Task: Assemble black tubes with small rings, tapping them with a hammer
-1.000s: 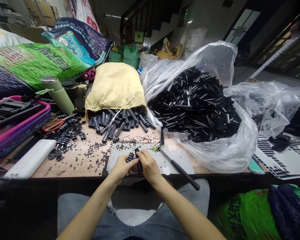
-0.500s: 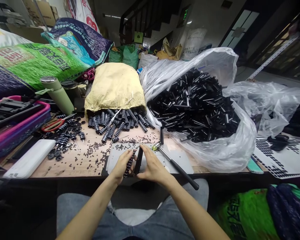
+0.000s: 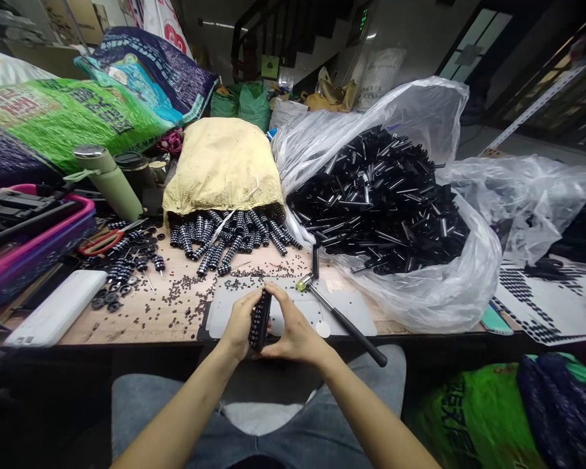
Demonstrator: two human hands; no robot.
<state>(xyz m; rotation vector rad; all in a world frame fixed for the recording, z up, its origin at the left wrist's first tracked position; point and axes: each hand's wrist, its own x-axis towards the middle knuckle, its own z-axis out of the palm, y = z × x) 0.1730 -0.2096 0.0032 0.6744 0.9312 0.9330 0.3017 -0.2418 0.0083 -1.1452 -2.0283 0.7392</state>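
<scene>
Over the table's front edge, both hands close round one slim black assembly. My left hand (image 3: 237, 329) is closed on a black rod of rings with small white characters (image 3: 258, 322). My right hand (image 3: 297, 333) grips the black casing (image 3: 267, 301) from the right, its fingertips at the top end and thumb at the bottom. The rings sit against or inside the casing; which one I cannot tell. Just behind lies a grey board (image 3: 288, 296). A hammer with a black handle (image 3: 354, 333) rests across its right part, beside a small black piece (image 3: 315, 260).
A yellow sack (image 3: 227, 163) spills more ringed rods (image 3: 224, 241). A clear plastic bag (image 3: 410, 303) holds many black casings (image 3: 381, 202). Tiny black parts (image 3: 183, 293) litter the table, near red-handled scissors (image 3: 102, 242) and a white box (image 3: 58, 309). At right lies a dotted white sheet (image 3: 542, 306).
The ringed rod and the casing, apart before, are now brought together between my hands. The rod's lettered side has turned more toward me. A hand-like blur shows at the right edge.
</scene>
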